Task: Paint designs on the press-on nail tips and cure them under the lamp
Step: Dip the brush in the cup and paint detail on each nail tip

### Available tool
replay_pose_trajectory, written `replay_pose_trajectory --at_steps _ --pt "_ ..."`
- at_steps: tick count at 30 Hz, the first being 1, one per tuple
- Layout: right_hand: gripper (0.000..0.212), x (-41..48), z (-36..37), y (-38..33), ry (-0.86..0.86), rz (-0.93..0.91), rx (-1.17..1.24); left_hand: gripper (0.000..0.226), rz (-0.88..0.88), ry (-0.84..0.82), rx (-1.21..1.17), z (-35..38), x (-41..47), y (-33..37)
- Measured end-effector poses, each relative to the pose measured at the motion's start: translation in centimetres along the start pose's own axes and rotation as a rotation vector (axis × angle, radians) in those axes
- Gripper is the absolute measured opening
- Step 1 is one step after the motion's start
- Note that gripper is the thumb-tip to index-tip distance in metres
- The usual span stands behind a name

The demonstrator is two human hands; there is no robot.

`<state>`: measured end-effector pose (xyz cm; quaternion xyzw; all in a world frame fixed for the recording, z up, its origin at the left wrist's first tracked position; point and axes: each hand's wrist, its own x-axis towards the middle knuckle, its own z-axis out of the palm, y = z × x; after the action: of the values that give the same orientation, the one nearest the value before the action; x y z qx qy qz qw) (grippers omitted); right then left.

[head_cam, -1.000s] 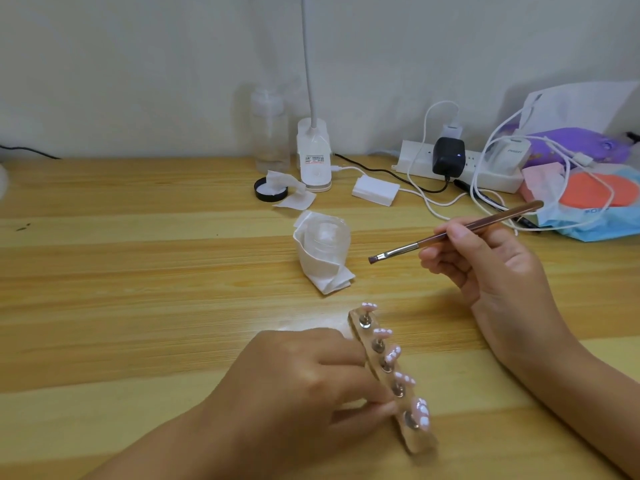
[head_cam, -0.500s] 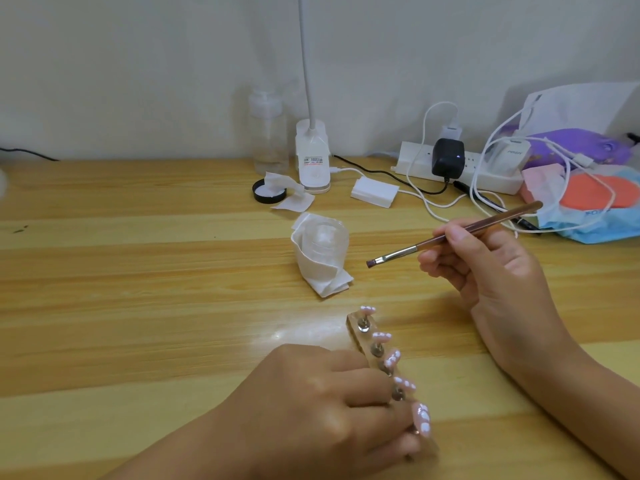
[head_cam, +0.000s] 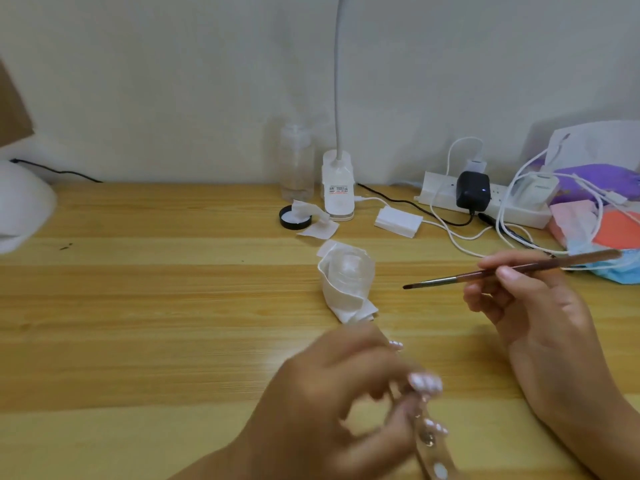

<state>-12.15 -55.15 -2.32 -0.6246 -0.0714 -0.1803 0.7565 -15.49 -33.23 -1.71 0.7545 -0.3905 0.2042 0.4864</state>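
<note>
Brush [head_cam: 485, 273] is pinched in the right hand [head_cam: 530, 306], bristles aimed at 9 o'clock. Nail tips [head_cam: 425, 383] sit on their holder strip [head_cam: 429, 441] at 6 o'clock from the bristles. The strip runs 11-to-5 and is gripped by the blurry left hand [head_cam: 329, 403]. From my feed, I'd guess the bristles need to drop straight down next.

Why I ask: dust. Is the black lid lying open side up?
Open side up: the black lid shows its white inside within its rim.
</note>
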Motion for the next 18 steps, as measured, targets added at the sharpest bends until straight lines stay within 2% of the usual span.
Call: replay_pose_trajectory --at_steps 2,4,6,8,10,12,14,16,18 --pt "0.028 0.0 0.0 -0.1 -0.014 -0.024 0.015 0.012 -0.290 0.129 -0.291 -0.5 0.3 -0.8" --pt "0.031 -0.1 0.0 -0.2 -0.027 -0.044 0.014 0.015 -0.526 0.301 -0.457 -0.9 0.8 -2.1" --pt "0.029 -0.3 0.1 0.0 -0.014 -0.056 0.001 0.017 -0.705 0.402 -0.517 -1.2 1.0 -3.2" --pt "0.026 -0.4 0.3 -0.3 0.005 -0.080 -0.044 0.015 -0.817 0.424 -0.548 -1.4 1.1 -3.9" --pt "0.026 -0.2 0.5 -1.0 -0.025 -0.132 -0.138 0.009 -0.862 0.424 -0.587 -1.2 1.1 -4.3" --pt "0.034 0.4 1.0 -2.1 -0.105 -0.208 -0.273 0.021 -0.851 0.409 -0.638 -1.0 1.2 -4.4" --pt "0.032 1.3 1.9 -3.5 -0.173 -0.271 -0.398 0.014 -0.853 0.338 -0.685 -1.0 1.2 -4.3" --pt "0.023 2.5 3.1 -4.6 -0.260 -0.276 -0.532 0.019 -0.862 0.277 -0.735 -1.2 1.2 -4.0" --pt "0.023 3.6 4.4 -4.9 -0.336 -0.248 -0.655 0.022 -0.896 0.248 -0.750 -1.3 1.4 -4.0"
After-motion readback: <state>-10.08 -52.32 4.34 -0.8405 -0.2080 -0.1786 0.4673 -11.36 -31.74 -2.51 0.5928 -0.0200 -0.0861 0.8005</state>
